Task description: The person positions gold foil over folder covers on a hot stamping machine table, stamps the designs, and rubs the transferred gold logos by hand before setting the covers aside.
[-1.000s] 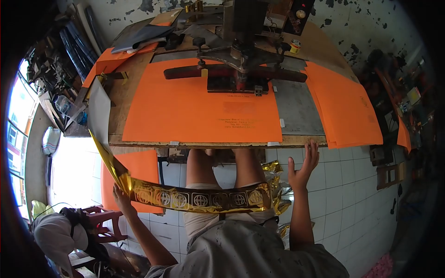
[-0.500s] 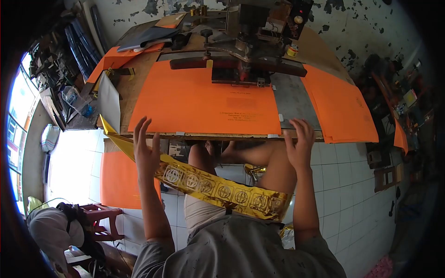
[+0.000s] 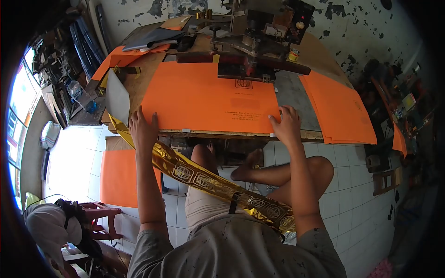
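Note:
A large orange paper sheet [image 3: 194, 99] with dark printed lines and a globe emblem lies on the worktable under a press [image 3: 250, 46]. My left hand [image 3: 143, 129] is at the sheet's lower left corner, fingers apart and thumb over the orange. At the lower right corner, my right hand [image 3: 288, 126] has its thumb on the sheet and its fingers beyond the edge, spread. A strip of gold foil [image 3: 211, 181] stamped with repeated emblem outlines hangs across my lap, passing below my left wrist.
A stack of orange sheets [image 3: 340, 111] lies to the right, and another orange pile [image 3: 119, 173] sits low on the left. A grey sheet [image 3: 117, 97] stands by the table's left edge. A small yellow tin [image 3: 294, 54] is beside the press. A red stool [image 3: 103, 217] stands lower left.
Both hands have moved forward from in front of the table's edge onto the sheet's lower corners. More of the printed emblem shows below the press. The foil strip has sagged and twisted.

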A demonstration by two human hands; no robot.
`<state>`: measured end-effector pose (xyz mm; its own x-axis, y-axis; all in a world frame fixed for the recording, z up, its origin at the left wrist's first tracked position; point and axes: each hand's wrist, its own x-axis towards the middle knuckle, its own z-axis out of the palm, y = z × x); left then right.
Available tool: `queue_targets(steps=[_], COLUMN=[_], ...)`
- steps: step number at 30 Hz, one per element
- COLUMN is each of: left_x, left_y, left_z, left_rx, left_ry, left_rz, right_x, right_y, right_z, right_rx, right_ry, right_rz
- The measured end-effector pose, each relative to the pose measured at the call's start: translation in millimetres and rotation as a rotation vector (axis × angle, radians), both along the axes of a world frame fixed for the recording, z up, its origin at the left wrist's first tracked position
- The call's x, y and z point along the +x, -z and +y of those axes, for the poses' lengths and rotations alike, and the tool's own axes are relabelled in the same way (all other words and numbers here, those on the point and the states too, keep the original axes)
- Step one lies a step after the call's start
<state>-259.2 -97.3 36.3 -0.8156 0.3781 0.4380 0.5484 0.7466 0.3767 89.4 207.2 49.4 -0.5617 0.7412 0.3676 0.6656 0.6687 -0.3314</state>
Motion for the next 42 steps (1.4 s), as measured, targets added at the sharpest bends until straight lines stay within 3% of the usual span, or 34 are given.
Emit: queue_targets(steps=[4,8,11,14,17,20,23,25,32,36,40,42], left_x=[-1.9,-9.8,-33.2,-41.4,-35.1,-16.0,22.5,35.2,51.4,68.2,116.9,149.5], left_y=[-21.7,-44.7,-44.6,-56.6,-62.1,-56.0,-47.2,-30.6,-10.8,-20.2,-35.1,-41.9], left_z=[-1.8,4.3,6.6,4.1,-14.8,-51.2,-82.9,-100.9,-131.4,-80.9,13.3,58.3], left_rx=[0.052,0.274,0.322,0.554,0.558,0.565,0.574,0.613,0.394,0.175,0.31,0.11], left_ry=[0.062,0.199,0.215,0.247,0.243,0.252,0.181,0.163,-0.063,-0.173,0.378,0.588], left_rz=[0.038,-0.086,0.016,-0.171,-0.044,-0.024,-0.193,-0.307,-0.522,0.009,0.006,-0.092], right_x=[-4.6,-8.7,-9.7,-10.6,0.5,31.5,60.5,75.0,92.1,93.3,102.6,105.6], right_y=[-2.2,-1.9,-3.0,-26.1,-32.0,-23.9,-20.5,-11.0,22.1,30.9,44.0,46.5], right_z=[7.6,14.9,14.9,11.1,7.8,-5.0,-44.7,-61.7,-79.5,-78.6,-73.4,-74.3], right_rx=[-0.14,-0.218,-0.1,-0.468,-0.542,-0.536,-0.779,-0.846,-0.986,-1.01,-0.943,-0.985], right_ry=[0.061,0.08,0.059,-0.033,-0.17,-0.214,-0.202,-0.204,-0.241,-0.243,-0.325,-0.316], right_rz=[0.043,0.043,0.021,0.333,0.558,0.537,0.618,0.617,0.735,0.736,0.687,0.698])
